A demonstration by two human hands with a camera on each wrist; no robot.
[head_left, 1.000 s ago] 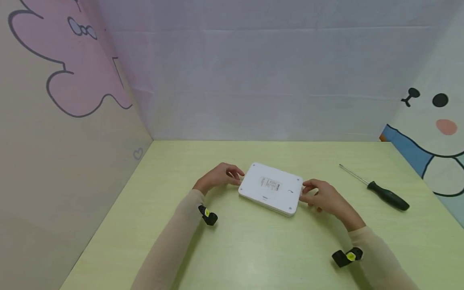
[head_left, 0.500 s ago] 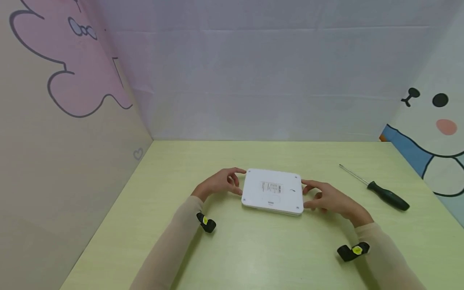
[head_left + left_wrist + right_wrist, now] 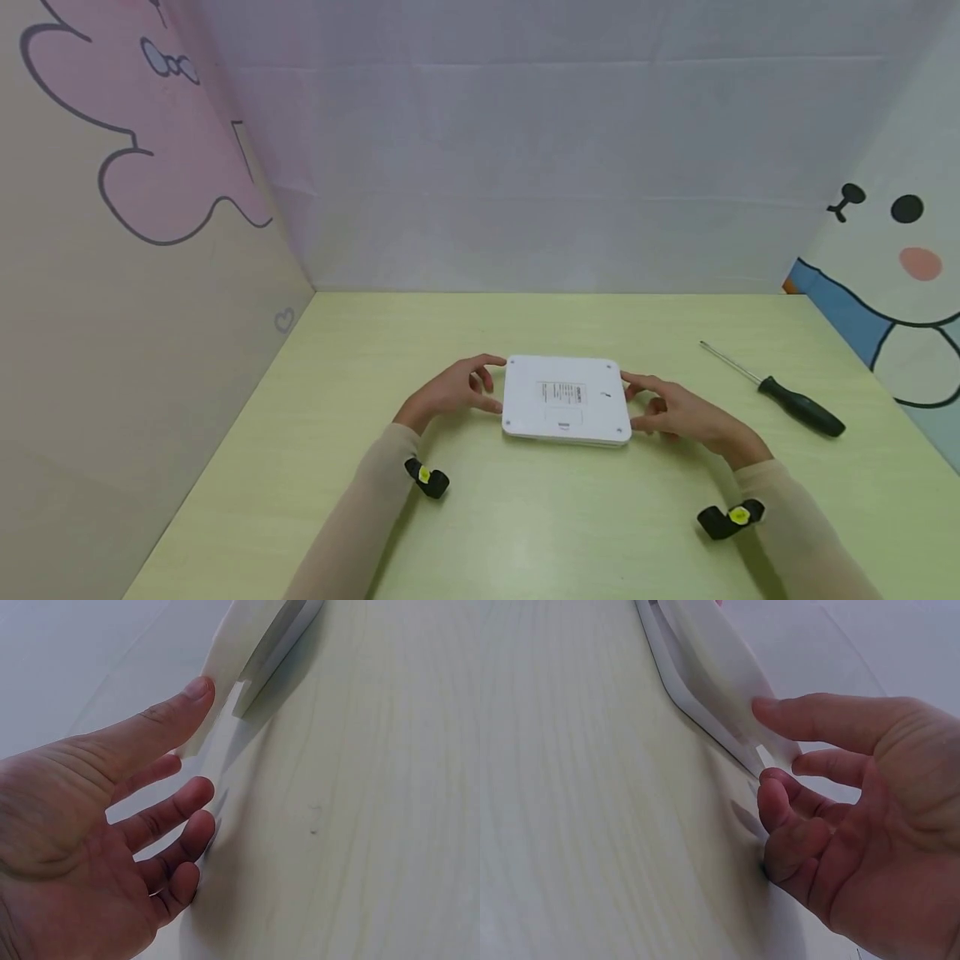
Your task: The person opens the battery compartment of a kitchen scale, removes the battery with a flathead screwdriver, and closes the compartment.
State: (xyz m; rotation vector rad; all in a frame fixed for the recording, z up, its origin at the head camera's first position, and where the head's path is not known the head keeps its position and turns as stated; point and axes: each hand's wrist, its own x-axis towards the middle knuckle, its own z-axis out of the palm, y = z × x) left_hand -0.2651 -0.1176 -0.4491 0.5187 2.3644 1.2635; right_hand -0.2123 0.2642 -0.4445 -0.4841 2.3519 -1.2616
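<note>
A flat white device with rounded corners lies with a printed label and a small hatch facing up; small round marks sit at its corners. The frames do not show what kind it is. At its left side, my left hand holds the edge with thumb and index finger, the other fingers curled loosely below. My right hand does likewise at the right side. In the left wrist view, the left thumb touches the upper shell's edge, with a gap above a lower plate. The device's underside is hidden.
A screwdriver with a dark green handle lies on the light yellow table to the right, its tip pointing away. A pale curtain-like wall closes the back, with cartoon-printed panels on both sides.
The white device has turned so that its sides now lie nearly square to the table, and it sits slightly nearer. Both hands moved with its edges. The screwdriver stays in place.
</note>
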